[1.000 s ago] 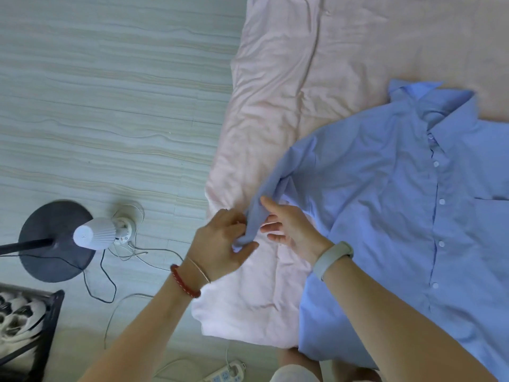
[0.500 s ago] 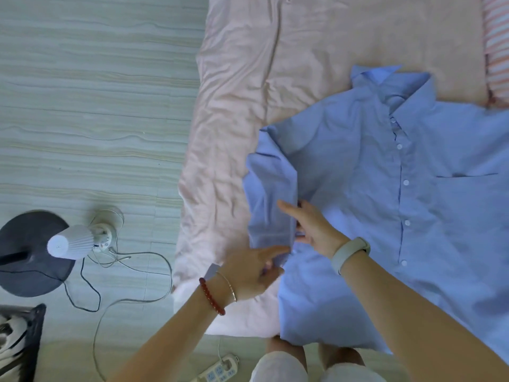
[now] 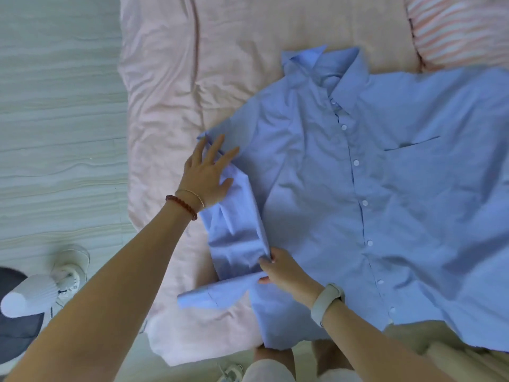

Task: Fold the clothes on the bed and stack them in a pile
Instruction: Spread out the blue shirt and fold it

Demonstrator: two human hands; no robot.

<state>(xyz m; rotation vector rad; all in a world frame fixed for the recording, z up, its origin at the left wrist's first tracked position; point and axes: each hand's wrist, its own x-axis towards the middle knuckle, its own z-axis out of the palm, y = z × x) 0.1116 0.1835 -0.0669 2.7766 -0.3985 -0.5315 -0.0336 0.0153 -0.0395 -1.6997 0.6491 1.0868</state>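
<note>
While the blue shirt [image 3: 371, 188] lies face up and buttoned across the centre and right of the frame on the pink bedspread [image 3: 165, 92], we place the work at the sleeve fold, an early step, with no pile in view. We see the left hand [image 3: 206, 175] resting flat, fingers straight and spread, on the shoulder end of the folded sleeve [image 3: 237, 230] at centre left. We see the right hand [image 3: 286, 274], lower centre, with fingers curled on the cloth where sleeve meets body; they appear to pinch the fold, though the fingertips are partly hidden. The two hands are apart, one at each end of the sleeve.

We judge that the next move calls for tucking the cuff [image 3: 214, 293], which juts toward the lower left, then turning the side panel inward.

We note a thin, smooth woven fabric with soft creases, a pointed collar [image 3: 330, 67], a chest pocket [image 3: 413, 161] and small white buttons. The bedspread is wrinkled and matte; a striped pillow [image 3: 454, 28] sits at upper right.
</note>
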